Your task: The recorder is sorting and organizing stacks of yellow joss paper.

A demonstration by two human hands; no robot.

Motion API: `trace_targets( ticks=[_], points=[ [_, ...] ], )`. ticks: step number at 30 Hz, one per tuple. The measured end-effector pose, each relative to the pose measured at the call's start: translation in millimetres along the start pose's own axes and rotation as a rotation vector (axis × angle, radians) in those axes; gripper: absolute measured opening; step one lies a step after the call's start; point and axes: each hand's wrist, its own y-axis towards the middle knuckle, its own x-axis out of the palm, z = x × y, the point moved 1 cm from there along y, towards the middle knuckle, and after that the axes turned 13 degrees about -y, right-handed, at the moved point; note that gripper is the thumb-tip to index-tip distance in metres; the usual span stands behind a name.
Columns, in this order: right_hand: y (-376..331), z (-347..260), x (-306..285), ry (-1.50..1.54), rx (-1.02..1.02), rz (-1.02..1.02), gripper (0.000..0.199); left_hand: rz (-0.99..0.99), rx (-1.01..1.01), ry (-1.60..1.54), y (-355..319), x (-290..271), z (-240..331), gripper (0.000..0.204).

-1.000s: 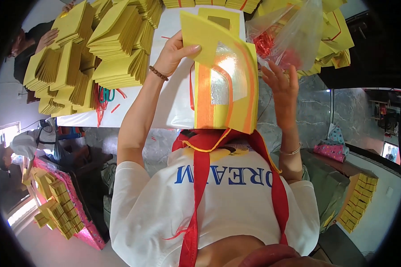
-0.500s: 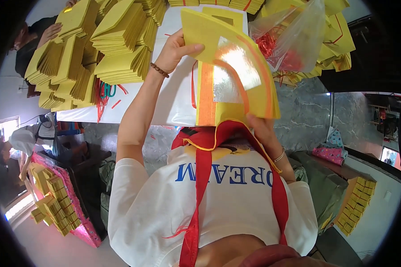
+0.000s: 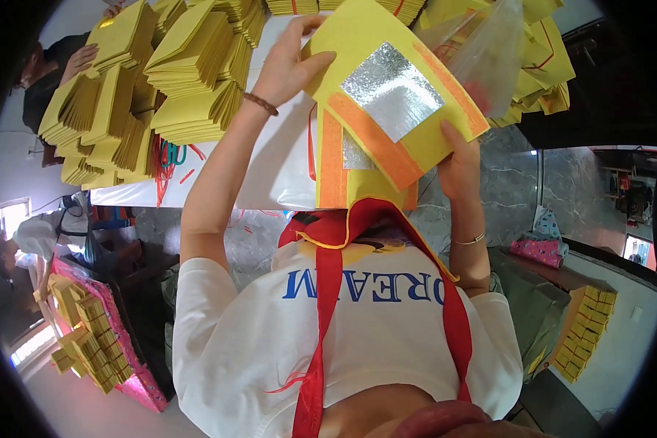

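your left hand (image 3: pixel 288 69) is clamped on one upper corner of the yellow sheet (image 3: pixel 398 86), thumb on top, fingers passing behind, and your right hand (image 3: pixel 460 157) pinches the opposite side near its edge, thumb on the face. that two-sided hold probably keeps the limp sheet flat and stops it folding. it sits tilted in front of you above the near edge of the white table (image 3: pixel 263 164), overlapping a second yellow piece (image 3: pixel 369 188); whether the two touch, you can't tell from here. the second piece lies squared to the table edge, likely so it stays within easy reach. counting: one raised sheet, with one silver patch (image 3: pixel 390 102) and two orange bands (image 3: pixel 372 141); on the lower piece, one silver patch and at least one orange band show. to your left are many folded yellow stacks (image 3: pixel 190 66), overlapping too much to count, perhaps piled there to free your working spot. beside them lie one pair of green-handled scissors (image 3: pixel 171 153) and several red strips (image 3: pixel 160 179); one clear plastic bag (image 3: pixel 504 58) is on your right.
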Motion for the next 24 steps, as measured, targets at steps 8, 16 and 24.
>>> trace_targets(
  ticks=[8,16,24],
  points=[
    [-14.8,12.0,9.2,0.231,0.098,0.145,0.036,-0.238,0.472,0.683,-81.1,59.7,70.2,0.051],
    [-53.8,17.6,-10.1,0.118,-0.146,-0.021,0.041,-0.197,0.521,0.522,-79.9,44.9,54.8,0.04],
    [-43.8,26.8,-39.2,-0.867,-0.6,-0.324,0.122,-0.466,0.289,0.267,-117.1,24.1,32.0,0.027]
  ],
)
